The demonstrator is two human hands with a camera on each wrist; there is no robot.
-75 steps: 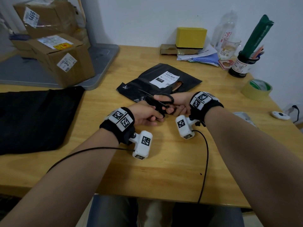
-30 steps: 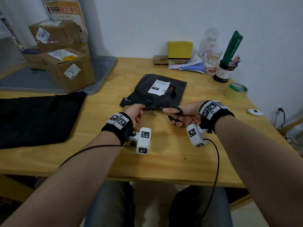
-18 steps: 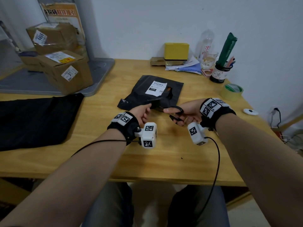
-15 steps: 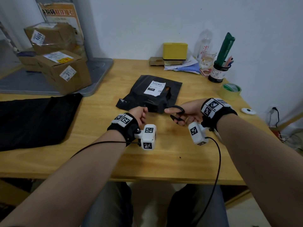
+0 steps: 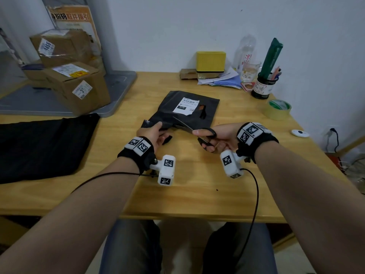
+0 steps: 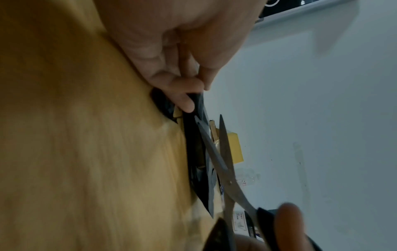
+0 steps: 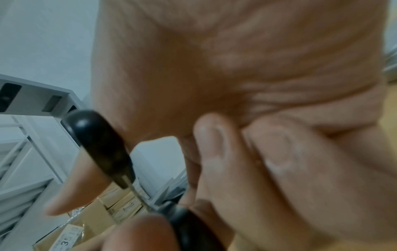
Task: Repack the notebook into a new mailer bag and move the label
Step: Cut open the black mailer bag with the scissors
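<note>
On the desk (image 5: 197,194) the old black mailer bag (image 5: 189,115) lies flat, its white label (image 5: 185,105) facing up and well beyond both hands. The left hand (image 5: 151,133) pinches the bag's near corner, likely to tension the edge. The right hand (image 5: 215,136) grips scissors (image 5: 194,131), blades parted at that edge.

The mailer bag (image 5: 185,113) lies at the middle of the surface (image 5: 197,194), the label (image 5: 185,105) on its top face. The left hand (image 5: 152,133) pinches its lower-left corner; the scissors (image 5: 193,130), held in the right hand (image 5: 219,136), reach in from the right. A cloth (image 5: 43,145) lies at frame left, boxes (image 5: 75,84) upper left, a tape roll (image 5: 279,109) at right.
</note>
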